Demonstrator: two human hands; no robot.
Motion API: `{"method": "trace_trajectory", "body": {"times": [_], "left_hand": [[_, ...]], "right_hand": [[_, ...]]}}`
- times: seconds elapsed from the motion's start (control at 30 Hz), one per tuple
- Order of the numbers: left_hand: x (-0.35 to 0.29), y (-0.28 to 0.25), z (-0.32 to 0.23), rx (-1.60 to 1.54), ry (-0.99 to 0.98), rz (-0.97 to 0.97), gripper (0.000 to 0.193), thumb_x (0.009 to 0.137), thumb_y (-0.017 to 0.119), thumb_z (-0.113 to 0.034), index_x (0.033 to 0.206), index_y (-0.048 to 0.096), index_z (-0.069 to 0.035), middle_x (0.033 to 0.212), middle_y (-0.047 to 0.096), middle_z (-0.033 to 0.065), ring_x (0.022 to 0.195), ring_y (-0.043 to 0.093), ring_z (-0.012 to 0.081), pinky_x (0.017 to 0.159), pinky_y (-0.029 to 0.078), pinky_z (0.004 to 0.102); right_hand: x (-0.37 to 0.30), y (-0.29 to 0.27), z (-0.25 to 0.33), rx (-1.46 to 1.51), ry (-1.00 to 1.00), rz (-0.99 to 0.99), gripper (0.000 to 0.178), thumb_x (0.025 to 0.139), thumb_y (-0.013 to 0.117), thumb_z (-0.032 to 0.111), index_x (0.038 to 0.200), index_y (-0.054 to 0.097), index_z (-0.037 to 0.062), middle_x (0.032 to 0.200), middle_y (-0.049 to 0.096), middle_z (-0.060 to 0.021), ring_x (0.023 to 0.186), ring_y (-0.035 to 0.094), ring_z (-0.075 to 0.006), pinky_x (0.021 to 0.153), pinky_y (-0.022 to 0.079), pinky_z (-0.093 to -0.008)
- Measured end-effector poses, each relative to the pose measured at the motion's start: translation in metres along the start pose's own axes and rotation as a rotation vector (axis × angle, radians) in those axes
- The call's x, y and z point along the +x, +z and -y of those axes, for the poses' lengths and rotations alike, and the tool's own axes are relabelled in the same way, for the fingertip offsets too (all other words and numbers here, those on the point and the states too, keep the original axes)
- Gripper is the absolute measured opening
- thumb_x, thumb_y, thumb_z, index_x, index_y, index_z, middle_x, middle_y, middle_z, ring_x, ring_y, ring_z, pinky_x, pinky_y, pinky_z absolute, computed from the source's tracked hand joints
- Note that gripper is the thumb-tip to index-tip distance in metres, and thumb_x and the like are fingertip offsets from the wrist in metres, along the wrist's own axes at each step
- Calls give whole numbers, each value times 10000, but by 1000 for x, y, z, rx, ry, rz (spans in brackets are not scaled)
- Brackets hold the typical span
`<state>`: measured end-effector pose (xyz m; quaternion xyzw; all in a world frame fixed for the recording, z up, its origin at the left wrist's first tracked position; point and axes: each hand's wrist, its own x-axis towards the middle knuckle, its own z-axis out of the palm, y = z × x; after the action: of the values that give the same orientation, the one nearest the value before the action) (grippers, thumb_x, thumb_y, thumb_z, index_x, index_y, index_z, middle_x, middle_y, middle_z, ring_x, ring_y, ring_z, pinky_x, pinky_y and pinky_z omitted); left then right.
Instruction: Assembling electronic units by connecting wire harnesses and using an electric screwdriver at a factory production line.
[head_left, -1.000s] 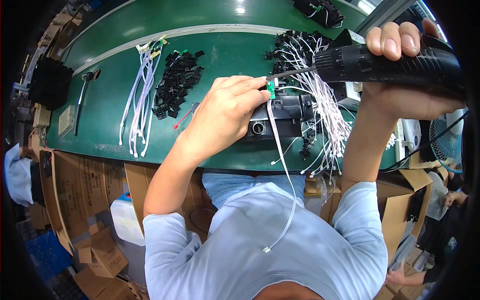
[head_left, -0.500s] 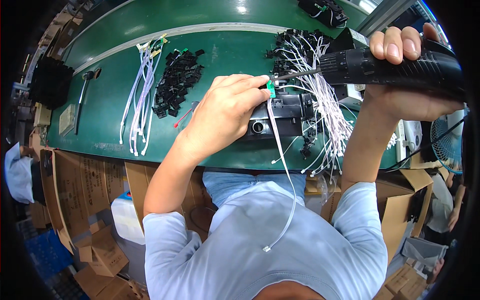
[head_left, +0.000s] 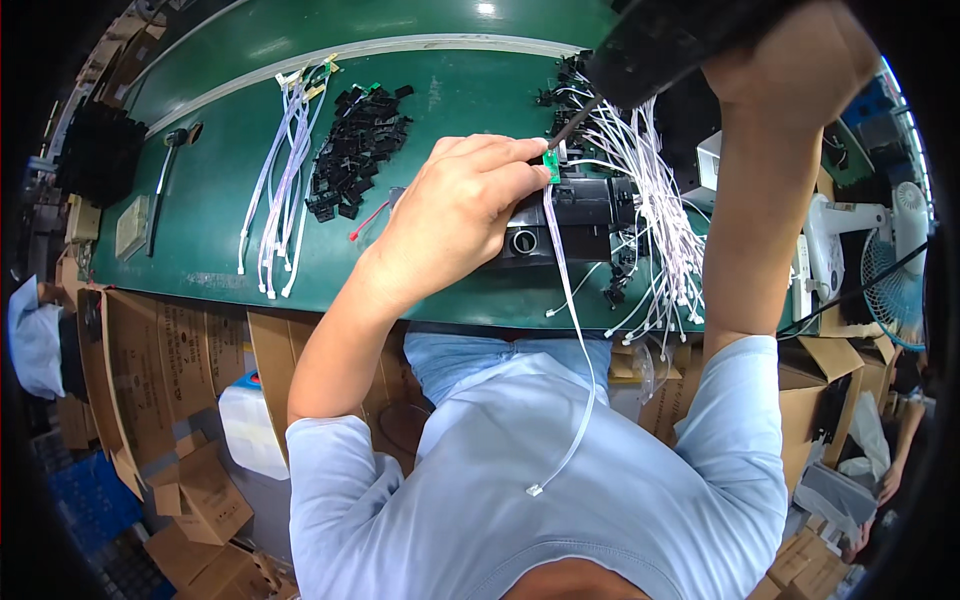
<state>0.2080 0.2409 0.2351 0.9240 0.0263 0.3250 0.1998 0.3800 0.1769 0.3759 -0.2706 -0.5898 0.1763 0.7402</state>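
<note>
My left hand (head_left: 455,205) is closed, thumb and fingertips pinching a small green circuit board (head_left: 552,168) against a black plastic housing (head_left: 575,210). A white cable (head_left: 566,280) runs down from the board, its plug end lying over my shirt. My right hand (head_left: 795,65) grips a black electric screwdriver (head_left: 670,45) raised at the upper right. Motion blurs that hand, and its fingers are partly hidden. The tool is tilted, its thin bit (head_left: 575,125) slanting down to the board's upper end beside my left fingertips. Whether the tip touches a screw I cannot tell.
Many white cables (head_left: 660,220) with small black parts lie right of the housing. A pile of black plastic pieces (head_left: 355,150) and a bundle of white cables (head_left: 285,180) lie to the left. A white fan (head_left: 890,260) stands at right; cardboard boxes (head_left: 205,495) are below the green bench (head_left: 220,240).
My right hand has swung up with the screwdriver, which leans more steeply now. The bit's tip remains near the board. My left hand, board and housing have shifted slightly in view.
</note>
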Motion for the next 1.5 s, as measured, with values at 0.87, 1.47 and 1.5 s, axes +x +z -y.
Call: {"method": "trace_trajectory", "body": {"times": [0.87,1.47,1.5], "left_hand": [[1,2,3,-53,7,-11,303,668,586,74,945,677,-9,1100,659,152,1037,608,314,894,453,404],[6,-4,0,-186,-145,137,250,841,602,-69,1054,499,10,863,626,224,868,596,413,748,470,465],[7,-6,-1,-215,-170,121,335,850,629,-137,1095,462,18,901,623,249,893,594,430,762,471,468]], "right_hand": [[1,6,-13,164,47,170,771,918,278,683,1006,555,-31,610,601,-81,449,612,-170,387,517,-268],[6,-32,17,72,-97,-173,724,917,351,662,1070,493,-31,657,586,-75,491,608,-156,429,544,-263],[3,-40,26,101,-97,-187,722,915,354,666,1075,493,-24,657,577,-67,497,600,-155,443,537,-270]]}}
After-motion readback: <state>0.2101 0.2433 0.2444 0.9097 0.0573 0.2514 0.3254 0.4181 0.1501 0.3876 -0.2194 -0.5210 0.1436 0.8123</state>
